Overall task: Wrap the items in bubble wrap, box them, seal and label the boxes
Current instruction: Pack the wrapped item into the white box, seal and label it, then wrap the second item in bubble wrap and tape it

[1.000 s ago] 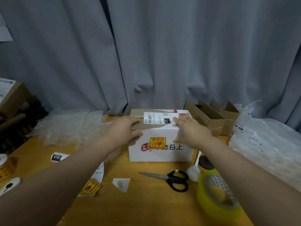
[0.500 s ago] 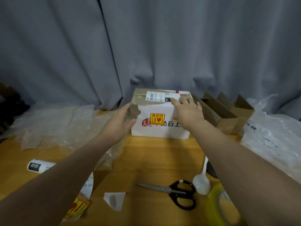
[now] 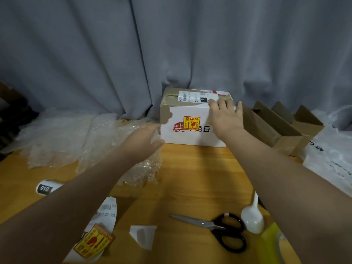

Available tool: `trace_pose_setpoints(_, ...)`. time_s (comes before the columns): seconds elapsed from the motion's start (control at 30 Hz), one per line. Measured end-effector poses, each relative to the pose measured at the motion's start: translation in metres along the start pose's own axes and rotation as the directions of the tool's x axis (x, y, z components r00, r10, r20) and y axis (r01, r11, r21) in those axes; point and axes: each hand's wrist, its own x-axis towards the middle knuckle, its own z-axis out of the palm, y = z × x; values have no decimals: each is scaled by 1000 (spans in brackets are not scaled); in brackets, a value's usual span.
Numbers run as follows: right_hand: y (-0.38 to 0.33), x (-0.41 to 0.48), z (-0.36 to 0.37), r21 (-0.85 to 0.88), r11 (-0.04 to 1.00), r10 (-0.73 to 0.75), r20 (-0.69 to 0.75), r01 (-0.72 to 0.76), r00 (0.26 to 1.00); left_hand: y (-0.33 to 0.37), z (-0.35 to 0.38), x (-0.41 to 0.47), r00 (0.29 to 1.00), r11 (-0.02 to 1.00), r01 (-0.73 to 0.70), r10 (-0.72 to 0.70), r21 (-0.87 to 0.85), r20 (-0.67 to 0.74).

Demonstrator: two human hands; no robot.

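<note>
Box (image 3: 190, 139), white with brown tape across its top and down its left front corner, stands closed at the far middle of the counter (image 3: 200, 178), right against the grey curtain (image 3: 171, 44). A shipping label (image 3: 191, 97) with barcodes lies flat on its top, and a yellow sticker (image 3: 191, 123) with red marks sits on the near face above red and black print.

The right hand (image 3: 225, 117) lies on the box's near top edge toward the right corner, fingers straight and spread, their tips reaching the end of the label. The left hand (image 3: 144, 136) is held out low beside the box's lower left corner, fingers loose and extended and holding nothing. Whether its thumb touches the box cannot be told.

Crumpled bubble wrap (image 3: 76, 134) spreads across the far left of the counter and runs under the left hand up to the box. Just right of the box stand open brown cartons (image 3: 276, 130) with their flaps up, and past them lies a white plastic bag (image 3: 331, 149).

On the near side, black-handled scissors (image 3: 219, 229) lie shut with the blades pointing left. A white plastic spoon (image 3: 252, 218) lies just right of them, bowl near the handles. A yellow tape roll (image 3: 272, 242) shows blurred at the near right edge. At the near left lie a strip of labels (image 3: 106, 212) carrying another yellow sticker, a curled label (image 3: 45, 188) marked 010, and a small white paper scrap (image 3: 143, 238).
</note>
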Motion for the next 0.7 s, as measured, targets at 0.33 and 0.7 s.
trace_pose_setpoints(0.33, -76, -110, -9, 333, 888, -370, 111, 316, 922, -18, 26, -74, 940, 888, 131, -253, 441, 230)
trace_pose_setpoints(0.7, -97, -156, -9, 732, 681, -320, 306, -6, 897, -37, 1, -68, 972, 975, 217, -211, 49, -103)
